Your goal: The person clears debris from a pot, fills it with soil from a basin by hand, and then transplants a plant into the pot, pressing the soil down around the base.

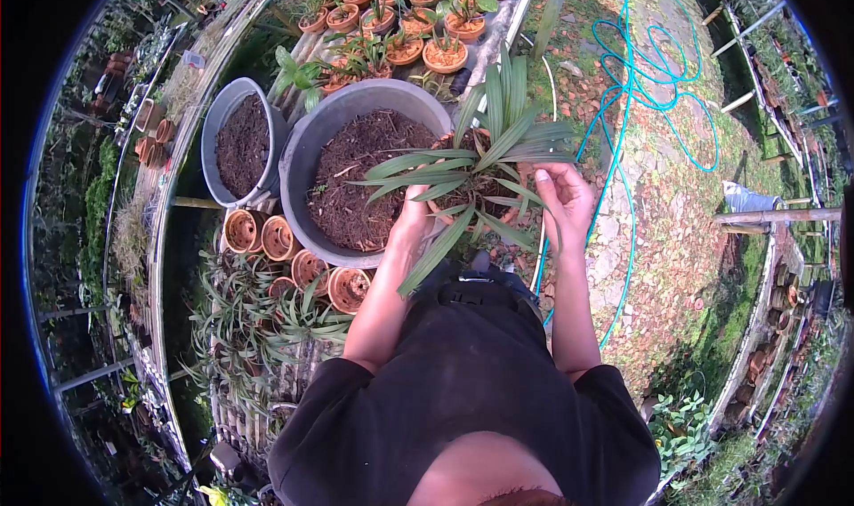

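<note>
A leafy plant with long, pleated green leaves (507,119) stands in front of me in a terracotta pot, its rim mostly hidden by foliage. My left hand (412,214) is at the pot's left side, thumb up and fingers largely out of sight beneath the leaves; it appears to grip the pot. On the other side, my right hand (569,202) has its thumb and fingers closed on a leaf at the plant's right edge. Just left of the plant sits a large grey tub (298,181) of dark, fibrous potting mix (356,186).
A smaller grey bucket (212,141) of dark mix stands left of the tub. Several terracotta pots (348,289) and strappy plants (258,315) lie nearer me. Potted plants (445,54) crowd the bench's far end. A turquoise hose (630,84) loops over the ground at right.
</note>
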The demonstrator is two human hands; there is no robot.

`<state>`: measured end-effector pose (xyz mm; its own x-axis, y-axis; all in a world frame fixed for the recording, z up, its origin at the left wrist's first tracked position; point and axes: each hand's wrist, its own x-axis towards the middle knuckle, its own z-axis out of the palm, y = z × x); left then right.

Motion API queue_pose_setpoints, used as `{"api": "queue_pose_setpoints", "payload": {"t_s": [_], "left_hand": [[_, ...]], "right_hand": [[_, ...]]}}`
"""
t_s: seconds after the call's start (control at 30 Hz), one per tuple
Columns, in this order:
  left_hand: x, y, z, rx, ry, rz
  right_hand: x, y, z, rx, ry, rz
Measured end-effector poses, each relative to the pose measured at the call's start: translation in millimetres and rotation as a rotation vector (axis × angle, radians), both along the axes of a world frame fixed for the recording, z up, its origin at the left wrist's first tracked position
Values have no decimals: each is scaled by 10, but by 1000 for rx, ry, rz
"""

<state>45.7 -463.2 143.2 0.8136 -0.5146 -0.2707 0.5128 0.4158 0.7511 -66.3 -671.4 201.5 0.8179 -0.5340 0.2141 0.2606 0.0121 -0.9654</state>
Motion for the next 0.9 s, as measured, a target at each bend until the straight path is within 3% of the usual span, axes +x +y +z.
{"api": "queue_pose_setpoints", "payload": {"t_s": [0.03,0.07,0.17,0.27,0.37,0.47,0.6,0.67,0.8,0.9], "left_hand": [[-80,-17,170,-15,63,59],[-118,-21,240,-31,126,118],[139,81,-263,-1,154,33],[124,29,-100,-6,183,82],[64,-29,102,-40,109,77],[44,-43,158,-88,98,50],[62,-37,101,-246,210,-35],[69,-56,111,-235,211,-45],[29,-120,310,-7,287,-51],[-165,-149,642,133,111,-100]], "right_hand": [[-35,-77,-39,-77,82,-55],[-76,-146,-66,-322,135,-111],[-182,-255,-40,-1059,292,-287],[-174,-203,6,-430,386,79],[-143,-13,58,32,313,224],[-110,-17,10,-180,375,253],[-35,11,-117,-158,221,234],[-75,-27,7,-111,396,324],[-43,9,-131,245,452,353],[81,-103,-374,537,406,353]]}}
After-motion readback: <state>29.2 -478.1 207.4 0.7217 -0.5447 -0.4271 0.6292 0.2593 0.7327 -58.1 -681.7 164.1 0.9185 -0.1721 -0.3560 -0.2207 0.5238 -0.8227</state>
